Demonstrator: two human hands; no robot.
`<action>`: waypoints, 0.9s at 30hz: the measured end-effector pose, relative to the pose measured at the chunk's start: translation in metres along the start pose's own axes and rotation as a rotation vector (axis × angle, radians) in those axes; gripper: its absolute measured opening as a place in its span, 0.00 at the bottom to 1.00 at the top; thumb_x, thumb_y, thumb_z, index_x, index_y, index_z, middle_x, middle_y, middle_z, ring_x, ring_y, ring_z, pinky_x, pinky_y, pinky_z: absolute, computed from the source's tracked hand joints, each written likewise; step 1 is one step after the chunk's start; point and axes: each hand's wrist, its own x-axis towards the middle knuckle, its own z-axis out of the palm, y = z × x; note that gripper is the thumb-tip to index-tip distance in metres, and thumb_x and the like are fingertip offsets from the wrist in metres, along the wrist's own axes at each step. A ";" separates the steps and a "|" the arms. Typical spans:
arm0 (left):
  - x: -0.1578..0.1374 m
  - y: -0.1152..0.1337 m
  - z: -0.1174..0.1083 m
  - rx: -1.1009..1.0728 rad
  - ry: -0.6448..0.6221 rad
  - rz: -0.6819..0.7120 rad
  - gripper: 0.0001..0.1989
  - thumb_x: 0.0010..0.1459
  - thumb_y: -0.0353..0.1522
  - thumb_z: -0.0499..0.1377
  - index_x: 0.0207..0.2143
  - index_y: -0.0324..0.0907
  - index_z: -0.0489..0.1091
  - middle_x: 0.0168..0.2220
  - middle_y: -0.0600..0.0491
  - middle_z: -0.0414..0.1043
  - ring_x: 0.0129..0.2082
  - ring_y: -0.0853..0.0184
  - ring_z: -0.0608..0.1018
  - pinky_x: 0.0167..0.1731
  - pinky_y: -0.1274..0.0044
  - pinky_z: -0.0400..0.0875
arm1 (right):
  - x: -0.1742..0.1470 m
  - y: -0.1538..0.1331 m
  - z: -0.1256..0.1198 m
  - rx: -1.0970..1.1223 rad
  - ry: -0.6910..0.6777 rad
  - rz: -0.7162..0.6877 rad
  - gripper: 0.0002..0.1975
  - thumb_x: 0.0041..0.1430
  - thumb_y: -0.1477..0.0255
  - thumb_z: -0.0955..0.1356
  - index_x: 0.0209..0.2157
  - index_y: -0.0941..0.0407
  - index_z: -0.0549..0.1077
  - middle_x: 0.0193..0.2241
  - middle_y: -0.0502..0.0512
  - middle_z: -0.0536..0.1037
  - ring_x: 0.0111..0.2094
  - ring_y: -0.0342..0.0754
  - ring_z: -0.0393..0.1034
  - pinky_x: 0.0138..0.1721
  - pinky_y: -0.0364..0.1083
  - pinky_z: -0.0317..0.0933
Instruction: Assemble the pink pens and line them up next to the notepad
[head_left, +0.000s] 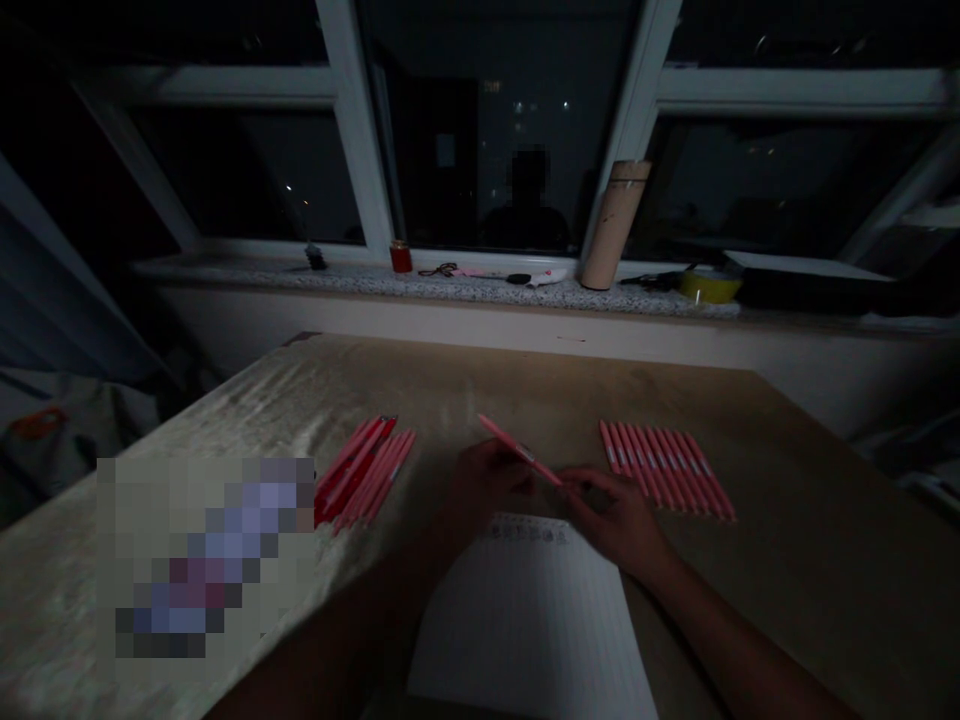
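A slim pink pen (pixel 517 450) is held slantwise above the top of a lined paper sheet (pixel 532 620). My left hand (pixel 491 475) is closed around its middle, with part of the fingers in shadow. At the pen's lower right end, the fingertips of my right hand (pixel 611 510) pinch it. Small dark writing or drawings run along the sheet's top edge. Right of my right hand, several pink pens (pixel 664 465) lie side by side in a neat slanted row. Left of my left hand is a looser pile of pink pens (pixel 382 480) with a red pen case or wrapper (pixel 349 485) among them.
The brown table (pixel 810 560) stands against a windowsill (pixel 480 288). On the sill are a red jar (pixel 400 257), a tall tan cylinder (pixel 615 225) and a yellow tape roll (pixel 709 287). A blurred-out object (pixel 225 555) lies on the table's left side. The room is dim.
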 end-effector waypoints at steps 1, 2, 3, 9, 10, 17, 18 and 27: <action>0.001 0.001 -0.004 -0.037 0.009 0.012 0.10 0.43 0.30 0.62 0.31 0.36 0.69 0.24 0.54 0.71 0.23 0.71 0.74 0.28 0.76 0.72 | 0.000 0.000 -0.001 -0.003 0.017 -0.002 0.09 0.54 0.67 0.66 0.33 0.56 0.75 0.26 0.53 0.75 0.28 0.45 0.68 0.29 0.43 0.63; 0.003 0.002 -0.008 -0.072 0.017 0.032 0.12 0.43 0.32 0.62 0.32 0.35 0.68 0.24 0.54 0.71 0.23 0.70 0.74 0.27 0.75 0.72 | 0.000 0.001 -0.002 0.000 0.036 -0.003 0.09 0.54 0.66 0.66 0.33 0.56 0.75 0.25 0.53 0.74 0.27 0.45 0.68 0.29 0.43 0.62; 0.005 0.003 -0.012 -0.090 0.026 0.047 0.13 0.44 0.33 0.63 0.31 0.35 0.68 0.23 0.54 0.71 0.23 0.70 0.74 0.27 0.75 0.72 | -0.001 0.001 -0.003 0.011 0.057 0.000 0.09 0.54 0.66 0.66 0.33 0.56 0.75 0.25 0.53 0.74 0.27 0.45 0.68 0.29 0.43 0.62; 0.014 -0.001 -0.029 -0.100 0.023 0.036 0.15 0.42 0.31 0.65 0.33 0.34 0.68 0.25 0.52 0.73 0.24 0.70 0.75 0.30 0.76 0.72 | -0.001 0.009 -0.013 0.169 0.199 0.158 0.12 0.52 0.64 0.67 0.35 0.57 0.75 0.30 0.56 0.77 0.30 0.47 0.69 0.30 0.45 0.63; 0.015 -0.003 -0.030 -0.106 0.010 0.029 0.15 0.42 0.31 0.66 0.33 0.34 0.69 0.25 0.52 0.74 0.24 0.70 0.75 0.30 0.76 0.72 | -0.001 0.010 -0.014 0.205 0.219 0.192 0.13 0.51 0.63 0.68 0.35 0.57 0.75 0.30 0.56 0.77 0.30 0.47 0.69 0.30 0.45 0.63; 0.014 -0.003 -0.031 -0.097 -0.014 0.022 0.17 0.39 0.29 0.67 0.35 0.34 0.73 0.29 0.49 0.76 0.29 0.69 0.77 0.34 0.77 0.71 | 0.001 0.013 -0.016 0.438 0.337 0.375 0.16 0.45 0.62 0.71 0.35 0.57 0.76 0.23 0.51 0.75 0.25 0.44 0.66 0.27 0.43 0.59; 0.014 -0.003 -0.032 -0.108 -0.012 0.021 0.17 0.39 0.29 0.67 0.35 0.34 0.73 0.30 0.49 0.76 0.29 0.69 0.77 0.35 0.77 0.72 | 0.000 0.014 -0.016 0.466 0.344 0.382 0.16 0.45 0.63 0.71 0.35 0.56 0.76 0.22 0.50 0.74 0.24 0.43 0.65 0.26 0.43 0.58; 0.016 -0.003 -0.030 -0.204 0.068 0.005 0.16 0.40 0.30 0.67 0.34 0.34 0.73 0.28 0.50 0.77 0.28 0.69 0.78 0.37 0.75 0.73 | 0.000 0.017 -0.016 0.507 0.360 0.389 0.15 0.46 0.63 0.71 0.36 0.56 0.76 0.20 0.49 0.73 0.22 0.42 0.63 0.25 0.42 0.57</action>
